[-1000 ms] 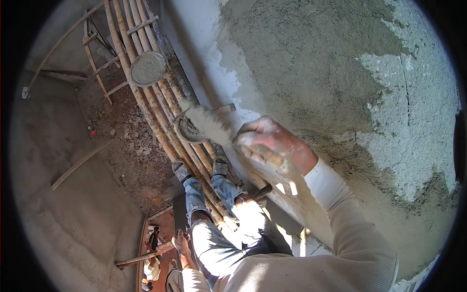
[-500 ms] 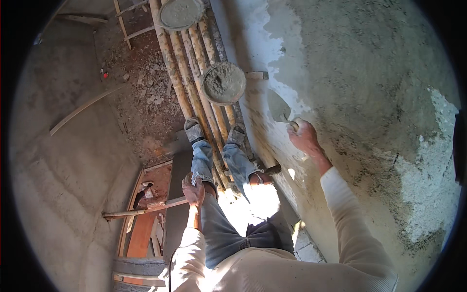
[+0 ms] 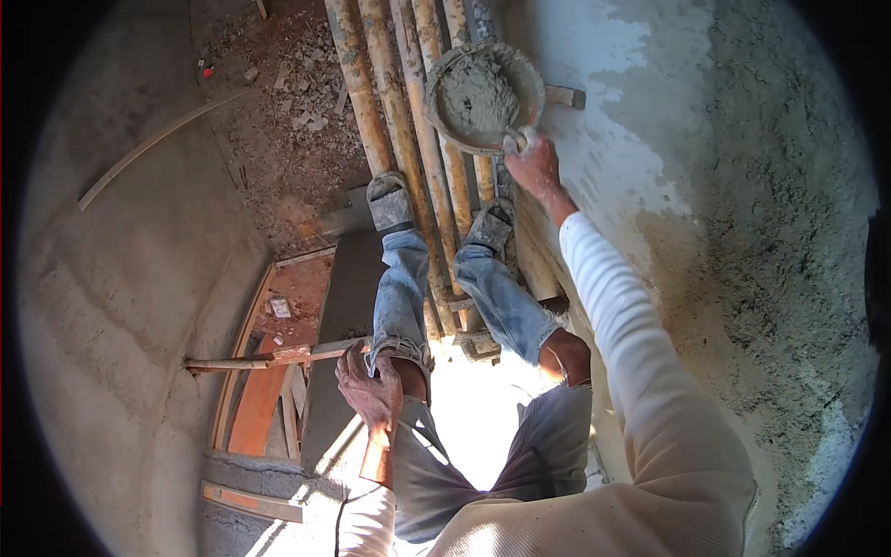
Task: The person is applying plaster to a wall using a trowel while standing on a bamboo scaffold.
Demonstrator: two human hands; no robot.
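Observation:
My right hand (image 3: 534, 162) grips a trowel handle (image 3: 515, 136) at the lower rim of a round pan (image 3: 436, 102) of wet grey mortar (image 3: 478, 88); the blade is hard to make out in the mortar. The pan rests on long wooden poles (image 3: 399, 102) beside the partly plastered wall (image 3: 761, 213). At the inner side of my left knee, my left hand (image 3: 369, 395) is open, its fingers loosely bent and apart, touching the torn jeans. My sandalled feet (image 3: 390, 206) stand on the poles.
A grey wall (image 3: 121, 306) rises on the left, with a loose batten (image 3: 139, 153) along it. Rubble (image 3: 306, 111) lies on the dirt floor beside the poles. At lower left, a wooden crossbar (image 3: 232, 364) spans an opening above orange boards (image 3: 255, 413). A short block (image 3: 566, 97) juts out beside the pan.
My right hand with the trowel has moved from against the right wall up to the nearer pan. The view has shifted, taking the farther pan out of sight.

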